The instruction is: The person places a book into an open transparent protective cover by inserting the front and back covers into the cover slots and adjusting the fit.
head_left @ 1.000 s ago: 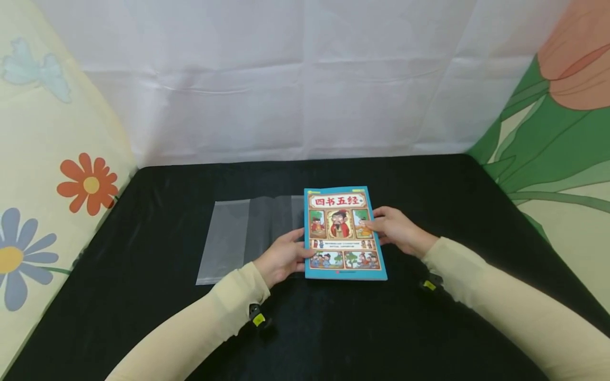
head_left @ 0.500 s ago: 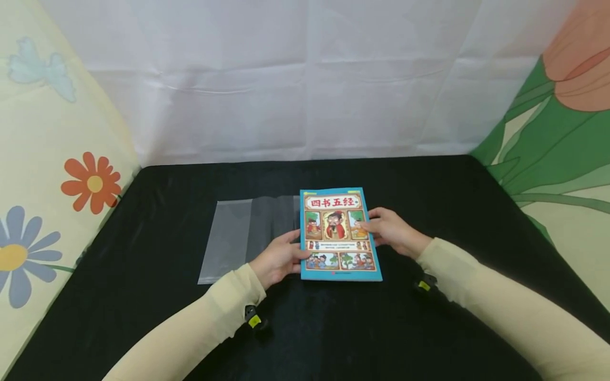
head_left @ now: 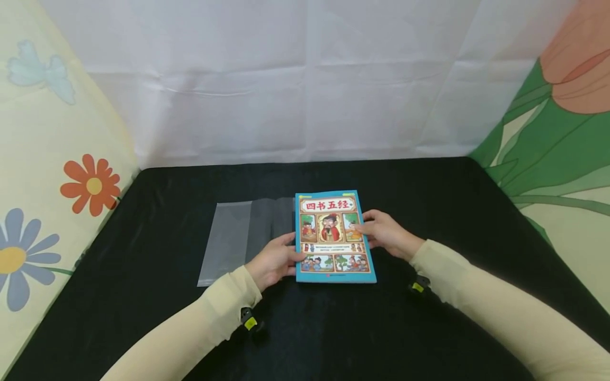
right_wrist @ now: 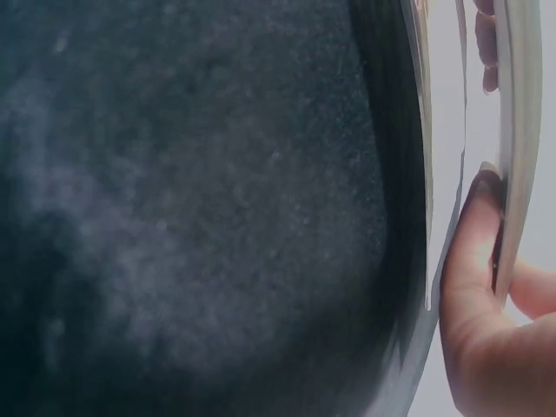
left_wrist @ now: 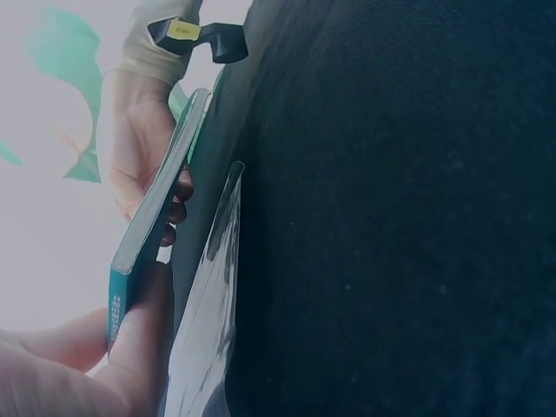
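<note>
A blue-bordered picture book (head_left: 331, 248), cover up with red Chinese characters, is held between both hands in the head view. My left hand (head_left: 274, 260) pinches its left edge, thumb on the cover and fingers beneath. On the opposite edge, my right hand (head_left: 388, 233) grips it the same way. Both wrist views show the closed book (left_wrist: 156, 204) raised above the table, with a gap under it. A clear plastic book cover (head_left: 226, 241) lies flat on the table at the left, its right part hidden under the book.
A black cloth covers the table (head_left: 143, 317). White fabric (head_left: 305, 79) hangs behind the far edge. Printed panels with flowers stand on the left (head_left: 38, 185) and right (head_left: 562, 159) sides. Each cream sleeve carries a small black wrist device (head_left: 248, 318).
Both hands have shifted the book a little to the left, farther over the plastic book cover. Their hold on it looks the same.
</note>
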`<action>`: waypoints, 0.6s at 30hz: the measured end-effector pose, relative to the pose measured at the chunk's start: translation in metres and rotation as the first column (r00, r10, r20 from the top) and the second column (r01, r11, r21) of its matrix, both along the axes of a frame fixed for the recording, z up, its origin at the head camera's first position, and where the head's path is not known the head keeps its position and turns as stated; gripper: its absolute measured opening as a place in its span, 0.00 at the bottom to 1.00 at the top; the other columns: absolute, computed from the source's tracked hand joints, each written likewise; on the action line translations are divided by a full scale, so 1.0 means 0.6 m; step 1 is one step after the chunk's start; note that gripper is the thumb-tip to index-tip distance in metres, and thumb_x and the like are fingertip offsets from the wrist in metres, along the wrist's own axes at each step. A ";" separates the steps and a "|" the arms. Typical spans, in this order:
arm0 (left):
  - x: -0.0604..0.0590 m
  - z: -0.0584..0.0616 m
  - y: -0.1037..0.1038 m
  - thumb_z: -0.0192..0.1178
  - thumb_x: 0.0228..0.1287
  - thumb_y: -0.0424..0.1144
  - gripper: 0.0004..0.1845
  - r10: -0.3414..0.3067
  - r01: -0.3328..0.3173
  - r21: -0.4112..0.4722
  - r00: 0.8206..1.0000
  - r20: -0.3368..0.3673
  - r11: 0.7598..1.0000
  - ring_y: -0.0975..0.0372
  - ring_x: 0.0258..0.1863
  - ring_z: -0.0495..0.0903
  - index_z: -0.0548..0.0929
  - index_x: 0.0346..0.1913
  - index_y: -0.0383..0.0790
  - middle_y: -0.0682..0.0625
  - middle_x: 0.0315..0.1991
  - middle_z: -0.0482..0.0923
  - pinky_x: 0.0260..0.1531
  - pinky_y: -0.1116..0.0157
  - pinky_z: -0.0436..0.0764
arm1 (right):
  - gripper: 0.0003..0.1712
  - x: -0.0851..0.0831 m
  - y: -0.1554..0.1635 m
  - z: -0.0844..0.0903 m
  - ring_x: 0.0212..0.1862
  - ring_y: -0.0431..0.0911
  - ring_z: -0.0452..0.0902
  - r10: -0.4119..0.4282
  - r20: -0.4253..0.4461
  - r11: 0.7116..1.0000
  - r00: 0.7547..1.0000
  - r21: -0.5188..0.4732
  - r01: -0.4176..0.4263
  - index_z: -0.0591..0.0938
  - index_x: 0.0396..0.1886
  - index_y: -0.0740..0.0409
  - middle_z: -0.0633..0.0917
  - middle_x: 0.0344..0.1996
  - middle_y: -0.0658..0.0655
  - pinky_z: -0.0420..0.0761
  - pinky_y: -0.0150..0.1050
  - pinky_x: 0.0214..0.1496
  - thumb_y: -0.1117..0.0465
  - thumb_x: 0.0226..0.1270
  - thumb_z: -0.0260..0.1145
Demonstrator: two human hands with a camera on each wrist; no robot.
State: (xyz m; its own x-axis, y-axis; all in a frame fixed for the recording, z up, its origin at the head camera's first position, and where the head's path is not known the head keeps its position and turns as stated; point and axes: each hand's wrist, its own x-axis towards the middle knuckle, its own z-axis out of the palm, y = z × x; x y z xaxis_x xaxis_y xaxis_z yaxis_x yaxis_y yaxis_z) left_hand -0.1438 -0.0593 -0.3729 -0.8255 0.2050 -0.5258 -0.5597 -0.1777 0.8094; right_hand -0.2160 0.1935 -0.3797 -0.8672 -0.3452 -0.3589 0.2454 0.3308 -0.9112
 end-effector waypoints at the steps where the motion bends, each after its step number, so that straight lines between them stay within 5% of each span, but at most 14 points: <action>1: 0.000 -0.001 -0.001 0.49 0.72 0.25 0.31 0.001 -0.001 0.001 1.000 0.001 1.000 0.49 0.53 0.79 0.56 0.75 0.38 0.36 0.59 0.75 0.53 0.50 0.77 | 0.22 0.000 -0.001 -0.001 0.33 0.43 0.82 -0.008 0.005 1.000 1.000 0.001 0.008 0.61 0.60 0.73 0.80 0.42 0.63 0.82 0.38 0.36 0.62 0.77 0.53; 18: -0.002 -0.005 -0.014 0.48 0.73 0.25 0.30 0.016 -0.015 -0.026 1.000 0.006 1.000 0.48 0.54 0.79 0.56 0.74 0.36 0.35 0.59 0.74 0.53 0.49 0.77 | 0.23 -0.005 -0.020 -0.006 0.34 0.43 0.82 -0.006 0.023 1.000 1.000 -0.021 0.006 0.61 0.62 0.72 0.79 0.43 0.63 0.82 0.38 0.37 0.62 0.77 0.53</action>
State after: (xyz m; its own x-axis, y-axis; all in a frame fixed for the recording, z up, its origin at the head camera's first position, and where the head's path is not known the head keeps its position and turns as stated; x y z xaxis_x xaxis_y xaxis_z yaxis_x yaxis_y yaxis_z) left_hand -0.1448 -0.0677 -0.3759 -0.8253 0.1782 -0.5358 -0.5619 -0.1650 0.8106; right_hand -0.2193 0.1813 -0.3834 -0.8607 -0.3477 -0.3719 0.2687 0.3101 -0.9119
